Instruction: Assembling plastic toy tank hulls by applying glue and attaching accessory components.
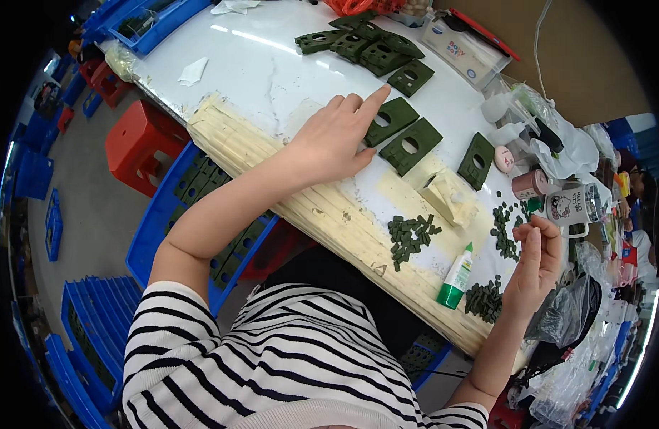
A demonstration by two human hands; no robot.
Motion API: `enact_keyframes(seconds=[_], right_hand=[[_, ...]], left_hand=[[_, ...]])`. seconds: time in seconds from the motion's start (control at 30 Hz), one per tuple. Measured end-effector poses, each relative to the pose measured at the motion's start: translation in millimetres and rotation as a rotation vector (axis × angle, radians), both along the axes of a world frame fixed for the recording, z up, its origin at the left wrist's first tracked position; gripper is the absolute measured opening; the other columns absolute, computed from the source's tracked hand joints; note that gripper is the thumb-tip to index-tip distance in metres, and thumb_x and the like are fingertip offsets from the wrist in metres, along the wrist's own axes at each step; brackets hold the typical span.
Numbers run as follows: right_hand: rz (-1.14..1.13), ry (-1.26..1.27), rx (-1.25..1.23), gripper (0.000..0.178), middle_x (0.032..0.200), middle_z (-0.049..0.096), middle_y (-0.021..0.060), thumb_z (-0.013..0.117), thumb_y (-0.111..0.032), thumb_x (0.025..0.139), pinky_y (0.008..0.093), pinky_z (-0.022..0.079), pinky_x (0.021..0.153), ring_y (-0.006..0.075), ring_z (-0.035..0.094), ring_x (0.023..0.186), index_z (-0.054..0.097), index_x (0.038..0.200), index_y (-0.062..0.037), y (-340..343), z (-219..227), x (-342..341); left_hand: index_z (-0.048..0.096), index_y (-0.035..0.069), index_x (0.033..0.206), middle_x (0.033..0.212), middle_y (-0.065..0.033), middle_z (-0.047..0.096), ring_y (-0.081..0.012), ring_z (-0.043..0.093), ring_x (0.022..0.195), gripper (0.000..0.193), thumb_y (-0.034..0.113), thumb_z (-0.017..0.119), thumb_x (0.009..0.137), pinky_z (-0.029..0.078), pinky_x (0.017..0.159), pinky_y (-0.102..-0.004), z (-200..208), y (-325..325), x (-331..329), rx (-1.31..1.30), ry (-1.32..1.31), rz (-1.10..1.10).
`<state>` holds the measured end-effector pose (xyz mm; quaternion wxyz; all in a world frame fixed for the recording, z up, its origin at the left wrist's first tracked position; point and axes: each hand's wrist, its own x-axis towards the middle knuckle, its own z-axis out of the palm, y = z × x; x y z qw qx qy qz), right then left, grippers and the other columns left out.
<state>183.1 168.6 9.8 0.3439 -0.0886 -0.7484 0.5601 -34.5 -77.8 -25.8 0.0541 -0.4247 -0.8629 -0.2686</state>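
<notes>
My left hand (333, 136) reaches over the table, index finger stretched out and thumb apart, gripping nothing I can see. Beneath its fingers lies a dark green plastic plate with a round hole (390, 121). Beside it is a similar plate (411, 146); one more such plate (476, 161) lies farther right. Beyond the index fingertip is a smaller green plate (410, 77), near a pile of green hull-shaped parts (365, 47). My right hand (535, 268) is raised above small green pieces (504, 232), thumb and fingertips pinched together; whatever they hold is too small to make out.
A glue bottle with a green base (455, 277) stands between heaps of small green pieces (412, 238) (484, 299). A cream-coloured block (449, 198) sits mid-table. Cups, a mug (569, 206) and plastic bags crowd the right. Blue crates (93, 329) and a red stool (140, 146) are at left.
</notes>
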Motion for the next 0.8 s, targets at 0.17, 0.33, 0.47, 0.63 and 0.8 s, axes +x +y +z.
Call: enact_keyframes(seconds=[0.17,0.33,0.47,0.63,0.8], right_hand=[[-0.016,-0.018,0.025,0.019,0.092,0.063,0.0068,0.054,-0.009,0.097,0.0251,0.045,0.080,0.0117,0.057,0.084,0.058,0.109,0.0037,1.4,1.2,1.4],[-0.019,0.003,0.064,0.021,0.093,0.063,0.0064,0.051,-0.010,0.098,0.0250,0.045,0.082,0.0105,0.057,0.084,0.057,0.112,0.0040,10.2,-8.3,1.3],[0.007,-0.005,0.048,0.024,0.097,0.063,0.0079,0.047,-0.010,0.100,0.0271,0.044,0.088,0.0114,0.057,0.089,0.055,0.118,0.0050,17.5,-11.4,9.8],[0.066,-0.037,0.067,0.028,0.101,0.061,0.0108,0.044,-0.010,0.101,0.0315,0.044,0.093,0.0147,0.057,0.093,0.052,0.122,0.0068,24.1,-14.4,10.8],[0.076,-0.031,0.061,0.029,0.104,0.061,0.0114,0.043,-0.011,0.102,0.0320,0.044,0.095,0.0158,0.058,0.096,0.051,0.123,0.0074,27.2,-16.8,7.2]], left_hand=[[0.022,0.007,0.148,0.102,-0.0209,0.055,-0.0365,0.054,0.098,0.083,0.016,0.067,0.080,0.046,0.087,-0.0439,-3.3,10.7,-4.6,0.016,-0.005,0.043],[0.026,0.006,0.147,0.108,-0.0193,0.058,-0.0309,0.059,0.102,0.081,0.012,0.070,0.079,0.047,0.093,-0.0412,5.5,-52.1,-6.3,0.322,0.016,0.150],[0.030,0.006,0.146,0.115,-0.0146,0.060,-0.0239,0.059,0.109,0.079,0.006,0.071,0.079,0.046,0.099,-0.0409,11.8,-183.7,-2.1,0.410,0.067,0.437],[0.043,0.008,0.135,0.113,-0.0130,0.062,-0.0245,0.062,0.106,0.069,0.005,0.073,0.074,0.049,0.095,-0.0371,-78.3,-374.0,30.6,0.120,-0.164,0.917],[0.048,0.005,0.126,0.112,-0.0180,0.063,-0.0317,0.061,0.109,0.063,0.001,0.074,0.069,0.048,0.093,-0.0393,-181.4,-444.6,56.6,-0.206,-0.228,1.077]])
